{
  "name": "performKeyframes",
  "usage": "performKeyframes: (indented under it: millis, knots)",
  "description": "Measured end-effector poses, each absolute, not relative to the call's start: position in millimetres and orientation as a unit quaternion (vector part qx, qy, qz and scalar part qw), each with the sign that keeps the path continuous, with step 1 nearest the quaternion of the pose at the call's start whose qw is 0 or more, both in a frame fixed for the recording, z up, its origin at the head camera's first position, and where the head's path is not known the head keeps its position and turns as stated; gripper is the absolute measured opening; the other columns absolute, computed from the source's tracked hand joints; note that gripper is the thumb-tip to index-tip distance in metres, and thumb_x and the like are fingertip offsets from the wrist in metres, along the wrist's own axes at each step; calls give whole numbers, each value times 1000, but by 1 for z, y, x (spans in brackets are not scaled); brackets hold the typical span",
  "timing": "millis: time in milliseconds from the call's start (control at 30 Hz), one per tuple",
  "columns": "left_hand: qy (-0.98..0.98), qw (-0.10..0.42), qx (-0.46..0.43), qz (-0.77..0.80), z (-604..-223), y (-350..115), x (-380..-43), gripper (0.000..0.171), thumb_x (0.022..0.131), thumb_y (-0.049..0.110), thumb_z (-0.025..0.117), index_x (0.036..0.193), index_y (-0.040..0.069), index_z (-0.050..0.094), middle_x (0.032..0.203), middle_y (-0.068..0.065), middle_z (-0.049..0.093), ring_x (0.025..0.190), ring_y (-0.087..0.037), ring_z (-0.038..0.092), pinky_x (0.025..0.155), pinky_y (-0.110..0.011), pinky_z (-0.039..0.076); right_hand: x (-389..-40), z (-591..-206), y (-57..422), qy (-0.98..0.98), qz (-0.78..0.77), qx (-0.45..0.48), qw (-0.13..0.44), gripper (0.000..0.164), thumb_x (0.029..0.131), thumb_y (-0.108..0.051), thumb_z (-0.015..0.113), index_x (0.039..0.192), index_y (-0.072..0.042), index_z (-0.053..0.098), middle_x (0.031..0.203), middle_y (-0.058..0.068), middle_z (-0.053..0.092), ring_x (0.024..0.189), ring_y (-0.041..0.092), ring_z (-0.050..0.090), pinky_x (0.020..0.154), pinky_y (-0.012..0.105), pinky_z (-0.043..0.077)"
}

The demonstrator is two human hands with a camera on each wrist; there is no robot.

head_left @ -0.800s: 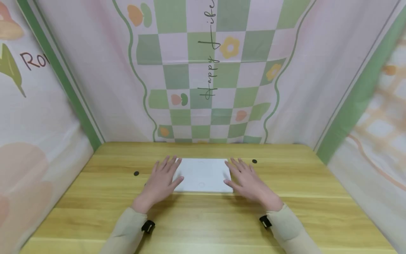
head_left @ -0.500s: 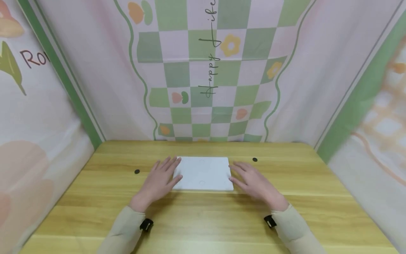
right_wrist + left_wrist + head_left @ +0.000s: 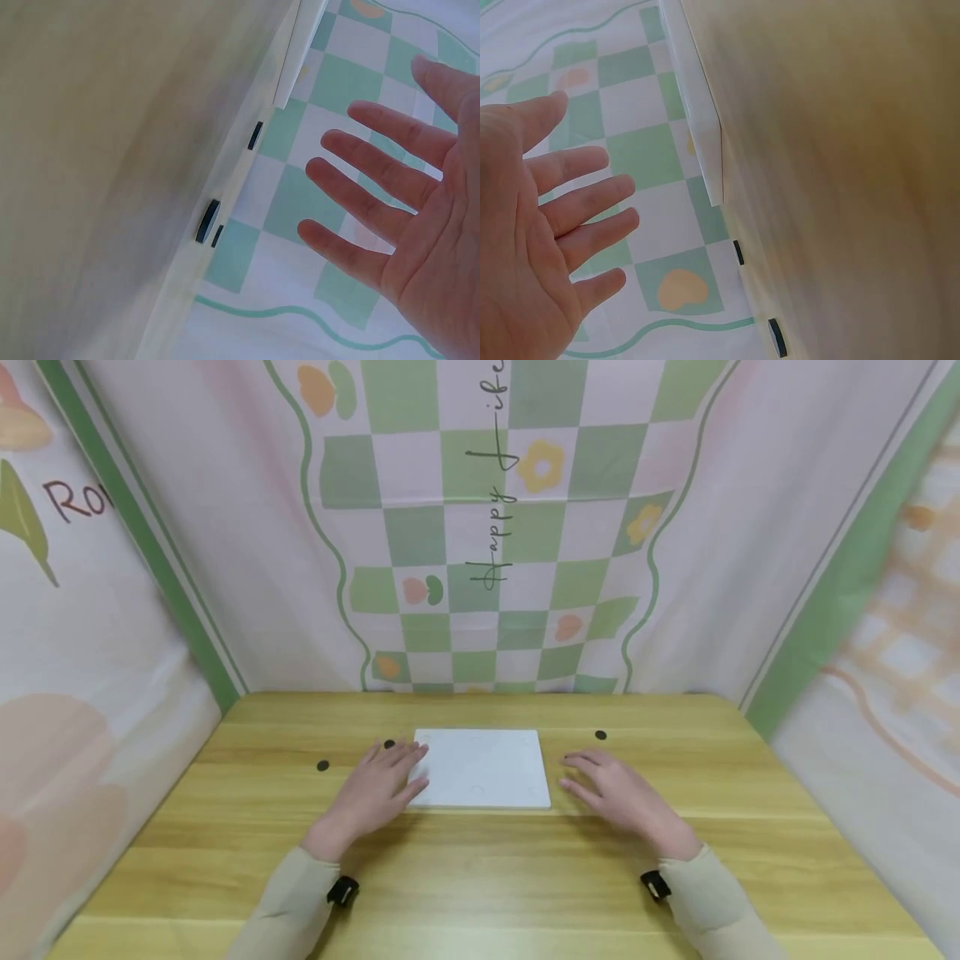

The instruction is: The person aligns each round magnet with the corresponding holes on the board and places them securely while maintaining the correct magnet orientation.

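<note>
A thin white rectangular slab (image 3: 480, 768) with faint round marks lies flat on the wooden table. My left hand (image 3: 371, 789) hovers over its left edge, fingers spread and nearly straight. In the left wrist view, the palm of that hand (image 3: 547, 217) shows nothing held, and a gap separates it from the tabletop. My right hand (image 3: 618, 789) hangs in the air to the right of the slab, its fingers relaxed. The right wrist view shows the right hand (image 3: 412, 187) with bare palm and loose fingers, apart from the slab's edge (image 3: 298, 56).
Small black discs lie on the wooden table (image 3: 480, 885): one disc (image 3: 322, 766) at left, another disc (image 3: 389, 744) by the left fingertips, and a third disc (image 3: 601, 735) at the back right. A printed checkered curtain (image 3: 480, 527) hangs behind the table, with more cloth on both sides.
My right hand has drawn away to the right from the slab's right edge. The left hand has shifted slightly, exposing a black disc behind its fingertips. The slab stays in place.
</note>
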State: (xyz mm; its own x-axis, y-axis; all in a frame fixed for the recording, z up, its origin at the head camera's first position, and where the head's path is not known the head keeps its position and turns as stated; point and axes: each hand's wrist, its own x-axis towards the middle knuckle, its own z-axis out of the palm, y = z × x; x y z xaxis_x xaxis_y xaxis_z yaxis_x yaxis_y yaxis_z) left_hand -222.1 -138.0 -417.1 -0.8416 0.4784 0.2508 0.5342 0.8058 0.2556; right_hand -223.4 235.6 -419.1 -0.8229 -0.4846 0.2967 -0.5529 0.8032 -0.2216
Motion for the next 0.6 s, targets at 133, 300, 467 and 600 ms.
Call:
performKeyframes:
  millis: [133, 300, 467, 600]
  knots:
    - [-945, 86, -272, -157, -416, -140, -221, 53, 99, 39, 47, 144, 12, 41, 144, -12, 46, 133, -34, 42, 115, -57, 22, -224, -418, 241, -947, 146, 266, 103, 43, 95, -34, 58, 126, -5, 60, 128, 19, 58, 119, 36, 54, 101, 52, 45]
    - [-944, 85, -279, -154, -417, -141, -222, 52, 99, 39, 48, 143, 12, 43, 143, -11, 48, 132, -33, 44, 114, -56, 25, -223, -417, 246, -948, 148, 262, 100, 42, 94, -32, 58, 125, -4, 60, 126, 19, 59, 117, 37, 55, 100, 52, 45]
    - [-943, 74, -285, -153, -418, -142, -220, 50, 98, 37, 51, 141, 12, 46, 141, -10, 50, 130, -30, 47, 114, -56, 26, -223, -418, 252, -949, 145, 258, 106, 40, 94, -32, 59, 122, -4, 62, 125, 18, 60, 116, 36, 56, 100, 51, 46]
    - [-942, 65, -288, -158, -419, -142, -219, 49, 98, 35, 52, 140, 11, 47, 141, -10, 50, 129, -30, 47, 113, -56, 28, -222, -420, 256, -950, 144, 257, 107, 38, 94, -30, 59, 121, -3, 62, 123, 19, 61, 114, 36, 57, 99, 51, 47]
